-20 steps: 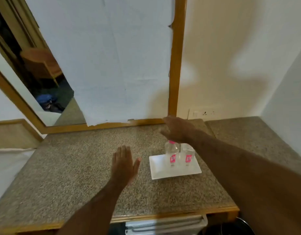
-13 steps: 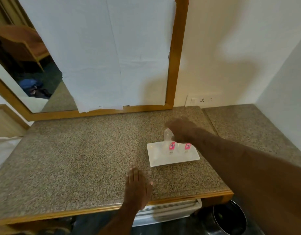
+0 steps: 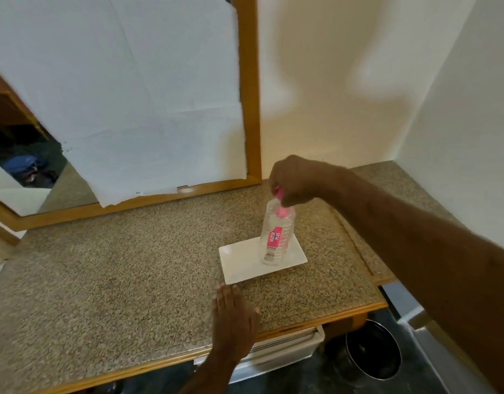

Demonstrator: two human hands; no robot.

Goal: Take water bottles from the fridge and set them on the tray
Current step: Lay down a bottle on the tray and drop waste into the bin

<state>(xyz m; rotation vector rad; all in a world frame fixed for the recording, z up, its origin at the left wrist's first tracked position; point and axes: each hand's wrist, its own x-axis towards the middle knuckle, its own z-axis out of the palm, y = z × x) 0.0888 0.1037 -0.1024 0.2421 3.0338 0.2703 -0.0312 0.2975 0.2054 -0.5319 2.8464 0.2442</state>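
A white rectangular tray (image 3: 239, 263) lies on the speckled stone counter (image 3: 117, 268). My right hand (image 3: 295, 180) grips the pink cap of a clear water bottle (image 3: 275, 240) with a pink label. The bottle leans slightly over the tray; I cannot tell whether its base touches. A second bottle stands right behind it, showing only its pink cap (image 3: 282, 212) through the clear plastic. My left hand (image 3: 233, 317) rests flat on the counter near the front edge, just in front of the tray, holding nothing.
A wood-framed mirror (image 3: 252, 109) covered with white paper leans at the back of the counter. Under the counter's front edge is the white fridge top (image 3: 287, 348). A black round bin (image 3: 373, 351) stands on the floor at the lower right. Walls close off the right side.
My right hand has shut on one bottle's cap, and that bottle now looks raised and tilted in front of the other. My left hand stays by the counter's front edge.
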